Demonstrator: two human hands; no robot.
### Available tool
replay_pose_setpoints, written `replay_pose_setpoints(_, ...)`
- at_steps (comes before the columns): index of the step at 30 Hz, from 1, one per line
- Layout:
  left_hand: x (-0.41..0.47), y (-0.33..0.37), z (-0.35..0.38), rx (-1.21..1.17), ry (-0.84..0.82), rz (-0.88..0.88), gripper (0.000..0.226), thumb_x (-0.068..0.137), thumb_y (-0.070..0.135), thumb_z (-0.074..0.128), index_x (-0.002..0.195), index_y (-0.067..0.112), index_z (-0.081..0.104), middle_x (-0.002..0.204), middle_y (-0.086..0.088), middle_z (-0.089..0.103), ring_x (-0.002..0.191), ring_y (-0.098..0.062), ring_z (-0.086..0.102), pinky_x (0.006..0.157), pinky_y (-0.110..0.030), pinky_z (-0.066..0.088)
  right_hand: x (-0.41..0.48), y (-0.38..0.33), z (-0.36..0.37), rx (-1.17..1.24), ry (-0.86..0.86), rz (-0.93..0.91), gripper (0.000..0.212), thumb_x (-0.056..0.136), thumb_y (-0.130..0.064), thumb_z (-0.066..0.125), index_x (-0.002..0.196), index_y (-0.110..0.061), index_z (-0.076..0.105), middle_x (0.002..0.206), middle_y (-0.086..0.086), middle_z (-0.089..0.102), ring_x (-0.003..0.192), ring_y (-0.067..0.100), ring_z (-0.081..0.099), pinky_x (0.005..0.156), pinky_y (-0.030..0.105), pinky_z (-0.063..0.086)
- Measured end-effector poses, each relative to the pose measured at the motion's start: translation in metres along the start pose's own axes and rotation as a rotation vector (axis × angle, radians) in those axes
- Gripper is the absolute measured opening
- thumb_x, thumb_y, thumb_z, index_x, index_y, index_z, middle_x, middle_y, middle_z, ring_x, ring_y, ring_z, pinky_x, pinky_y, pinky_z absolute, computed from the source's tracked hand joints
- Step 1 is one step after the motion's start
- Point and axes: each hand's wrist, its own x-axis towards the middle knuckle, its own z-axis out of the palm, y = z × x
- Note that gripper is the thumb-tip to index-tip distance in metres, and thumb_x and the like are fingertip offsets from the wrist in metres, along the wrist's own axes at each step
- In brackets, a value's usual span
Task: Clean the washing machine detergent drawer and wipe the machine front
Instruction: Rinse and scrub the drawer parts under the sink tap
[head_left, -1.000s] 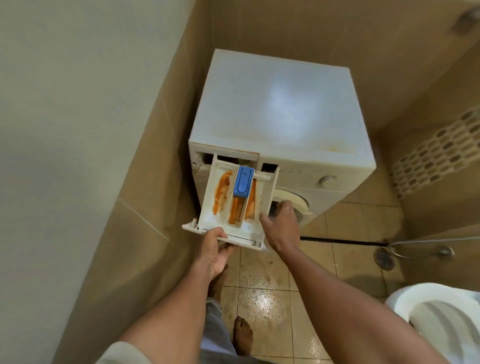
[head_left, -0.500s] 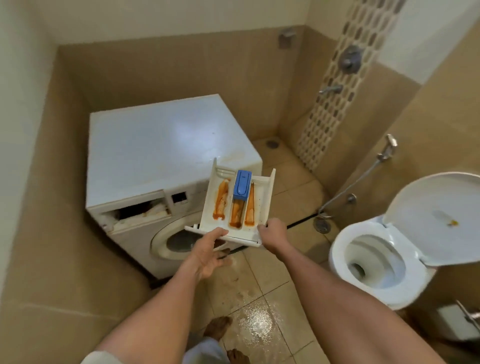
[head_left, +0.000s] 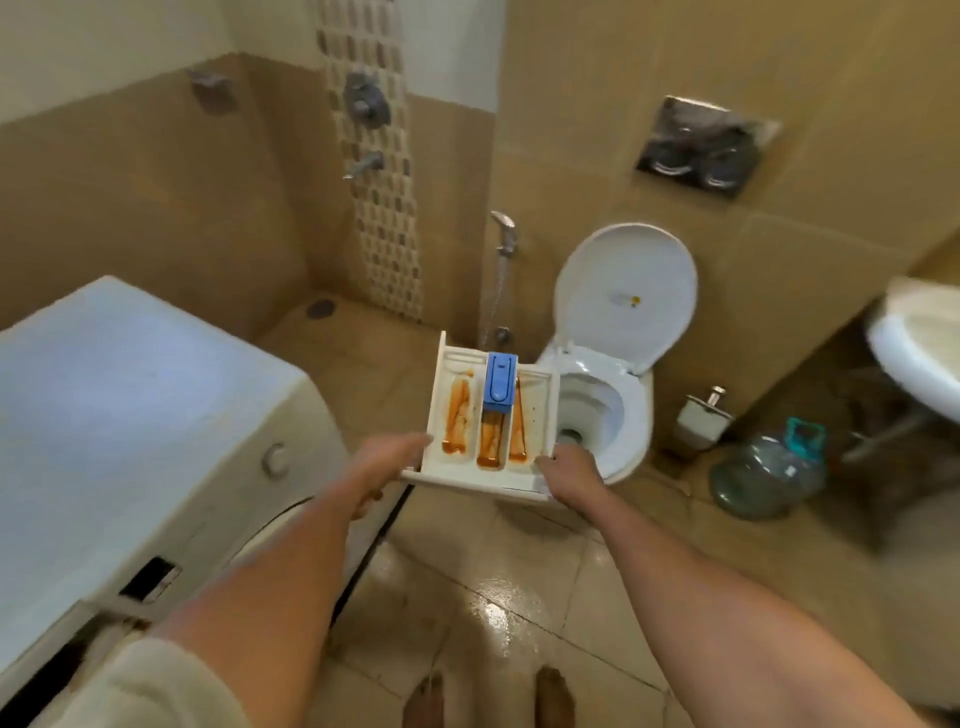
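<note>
**Detergent drawer out of machine, held in both hands**

The detergent drawer (head_left: 535, 415) is at centre frame, clear of the washing machine (head_left: 130, 405) (which fills the lower left). It is held roughly level above the tiled floor (head_left: 493, 597), in front of the open toilet (head_left: 608, 415). The left hand (head_left: 379, 462) clasps its front left corner. The right hand (head_left: 571, 473) is clamped on the front right corner. Orange-brown residue streaks the compartments. A blue insert (head_left: 500, 382) sits over the middle one.
</note>
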Motion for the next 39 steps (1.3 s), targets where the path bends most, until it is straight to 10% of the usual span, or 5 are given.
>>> replay_pose_setpoints(6, 0.025, 0.07, 0.119, 0.213, -0.315, 0.171, 0.032, 0.08, 0.032, 0.08, 0.108, 0.016, 0.075, 0.095, 0.004, 0.076, 0.085, -0.011, 0.067, 0.074, -0.024, 0.056, -0.022, 0.088, -0.077, 0.18, 0.125, 0.168, 0.027, 0.096, -0.015, 0.056, 0.114, 0.002, 0.067, 0.102, 0.013, 0.067, 0.083, 0.022, 0.061, 0.055, 0.023, 0.043)
replay_pose_setpoints(14, -0.005, 0.134, 0.337, 0.461, -0.502, 0.289, 0.028, 0.088, 0.025, 0.075, 0.11, 0.009, 0.07, 0.109, -0.01, 0.073, 0.104, -0.03, 0.069, 0.097, -0.046, 0.057, -0.055, 0.231, -0.234, 0.16, 0.233, 0.353, 0.017, 0.097, -0.021, 0.062, 0.094, -0.004, 0.065, 0.095, 0.01, 0.065, 0.085, 0.021, 0.062, 0.064, 0.026, 0.046)
replay_pose_setpoints(20, -0.038, 0.173, 0.496, 0.378, -0.52, 0.351, 0.009, 0.093, 0.013, 0.069, 0.099, 0.007, 0.07, 0.091, -0.002, 0.073, 0.087, -0.021, 0.071, 0.071, -0.031, 0.057, -0.084, 0.324, -0.367, 0.167, 0.325, 0.423, 0.017, 0.092, -0.02, 0.066, 0.085, -0.004, 0.067, 0.09, 0.011, 0.066, 0.082, 0.023, 0.063, 0.067, 0.032, 0.047)
replay_pose_setpoints(30, -0.054, 0.278, 0.677, 0.211, -0.533, 0.304, 0.01, 0.085, 0.017, 0.069, 0.076, 0.014, 0.067, 0.058, 0.002, 0.073, 0.06, -0.018, 0.072, 0.048, -0.024, 0.051, -0.073, 0.409, -0.541, 0.583, 0.523, 0.418, 0.068, 0.085, -0.057, 0.069, 0.138, -0.016, 0.057, 0.128, 0.003, 0.062, 0.102, 0.018, 0.057, 0.084, 0.038, 0.048)
replay_pose_setpoints(39, -0.008, 0.35, 0.86, 0.001, -0.449, 0.165, 0.03, 0.085, 0.019, 0.066, 0.111, 0.006, 0.059, 0.097, -0.014, 0.072, 0.085, -0.029, 0.072, 0.068, -0.038, 0.063, 0.026, 0.489, -0.649, 0.727, 0.517, 0.459, 0.092, 0.08, -0.075, 0.062, 0.15, -0.022, 0.034, 0.14, 0.005, 0.049, 0.115, 0.03, 0.058, 0.093, 0.054, 0.054)
